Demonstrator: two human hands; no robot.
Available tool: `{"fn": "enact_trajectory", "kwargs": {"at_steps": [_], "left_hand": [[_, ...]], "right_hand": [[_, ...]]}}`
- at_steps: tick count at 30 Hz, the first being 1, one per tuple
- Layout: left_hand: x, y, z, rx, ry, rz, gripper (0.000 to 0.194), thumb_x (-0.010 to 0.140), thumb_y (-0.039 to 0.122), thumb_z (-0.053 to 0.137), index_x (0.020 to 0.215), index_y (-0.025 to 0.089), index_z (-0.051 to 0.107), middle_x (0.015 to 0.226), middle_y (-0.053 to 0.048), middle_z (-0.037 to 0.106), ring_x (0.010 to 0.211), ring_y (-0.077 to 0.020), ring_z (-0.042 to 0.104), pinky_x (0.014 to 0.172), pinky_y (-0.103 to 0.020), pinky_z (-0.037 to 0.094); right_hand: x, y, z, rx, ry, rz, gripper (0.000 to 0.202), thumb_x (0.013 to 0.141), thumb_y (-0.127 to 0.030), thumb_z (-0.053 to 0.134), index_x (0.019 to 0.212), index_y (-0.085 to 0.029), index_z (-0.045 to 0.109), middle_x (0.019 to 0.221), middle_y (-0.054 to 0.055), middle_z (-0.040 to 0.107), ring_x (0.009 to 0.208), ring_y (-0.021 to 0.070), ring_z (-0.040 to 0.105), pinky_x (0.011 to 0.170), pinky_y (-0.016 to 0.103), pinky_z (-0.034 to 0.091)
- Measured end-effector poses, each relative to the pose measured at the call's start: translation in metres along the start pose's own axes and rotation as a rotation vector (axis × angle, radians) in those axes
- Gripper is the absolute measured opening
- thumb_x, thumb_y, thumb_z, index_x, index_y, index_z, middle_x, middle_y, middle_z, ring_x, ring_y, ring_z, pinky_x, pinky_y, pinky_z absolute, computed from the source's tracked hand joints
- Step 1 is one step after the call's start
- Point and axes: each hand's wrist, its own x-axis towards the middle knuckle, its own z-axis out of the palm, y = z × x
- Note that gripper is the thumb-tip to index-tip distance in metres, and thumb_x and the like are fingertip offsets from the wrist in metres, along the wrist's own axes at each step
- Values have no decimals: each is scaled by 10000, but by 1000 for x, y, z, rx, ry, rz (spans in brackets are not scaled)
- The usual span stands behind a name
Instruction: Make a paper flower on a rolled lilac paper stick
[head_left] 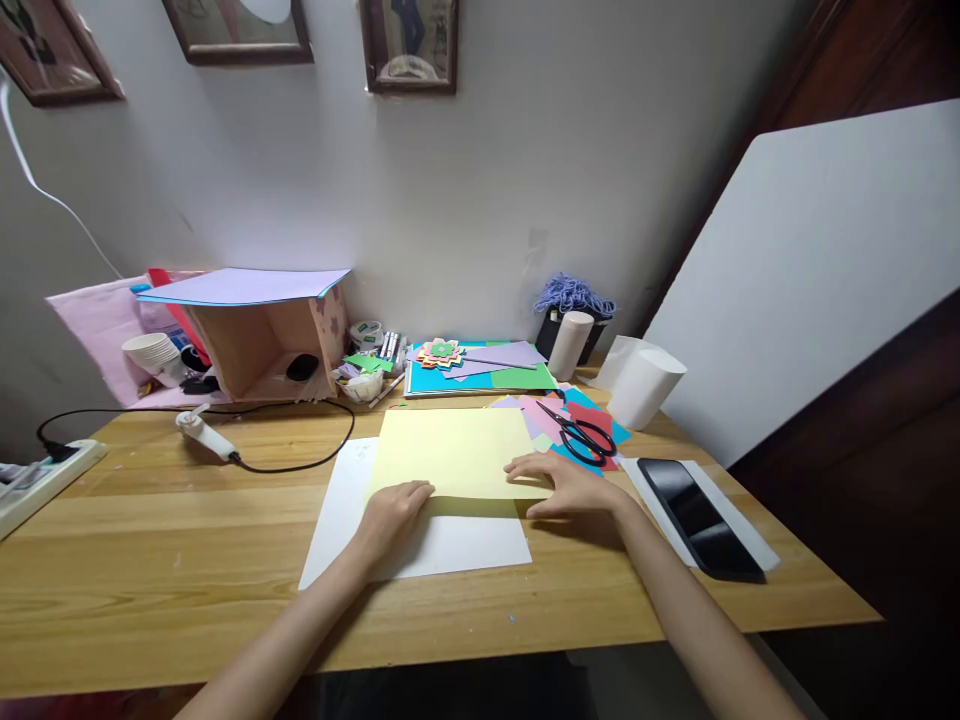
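A pale yellow sheet (454, 450) lies over a larger white sheet (472, 540) in the middle of the wooden table. At the yellow sheet's near left edge is my left hand (394, 510), fingers together and curled on the paper, holding that edge. My right hand (566, 483) rests at the near right corner, its fingers spread on top of the yellow sheet and its thumb below the edge. Beyond the right hand, black-handled scissors (585, 438) lie on coloured paper pieces (536, 415).
A black phone (701, 518) lies at the right. Paper rolls (646, 385) and a yarn holder (574, 300) stand behind it. Coloured sheets (435, 378) with a paper flower (440, 352) lie at the back. An open box (262, 345), cable and glue gun (204, 435) are left.
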Motion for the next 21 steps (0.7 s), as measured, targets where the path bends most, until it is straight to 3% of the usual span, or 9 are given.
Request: {"fn": "enact_trajectory", "kwargs": {"at_steps": [5, 10, 14, 21], "left_hand": [[1, -9, -4, -146, 67, -74, 268, 812, 100, 423, 950, 202, 630, 945, -51, 686, 828, -165, 645, 692, -264, 507], [0, -18, -7, -248, 77, -140, 251, 818, 138, 442, 961, 217, 633, 1010, -33, 674, 924, -161, 620, 867, -344, 468], [0, -21, -6, -253, 79, -166, 245, 798, 137, 462, 949, 220, 635, 1012, -22, 675, 930, -164, 616, 952, -409, 406], [1, -12, -12, -273, 77, -182, 353, 711, 68, 529, 1019, 219, 615, 1062, -30, 653, 992, -174, 579, 888, -344, 451]], "right_hand": [[-5, 7, 5, 45, 105, -8, 249, 693, -166, 554, 906, -197, 679, 1038, 59, 657, 1014, 214, 571, 898, 343, 431], [-9, 6, 0, 69, 251, 28, 332, 680, -87, 437, 854, -212, 691, 931, 30, 689, 866, 187, 619, 806, 329, 475], [-12, -2, -1, 59, 232, 23, 293, 702, -127, 449, 830, -221, 695, 900, 23, 695, 844, 192, 619, 785, 329, 479], [-9, -11, 3, 0, 184, -13, 262, 751, -164, 456, 849, -222, 693, 883, 21, 694, 815, 179, 612, 737, 288, 465]]}}
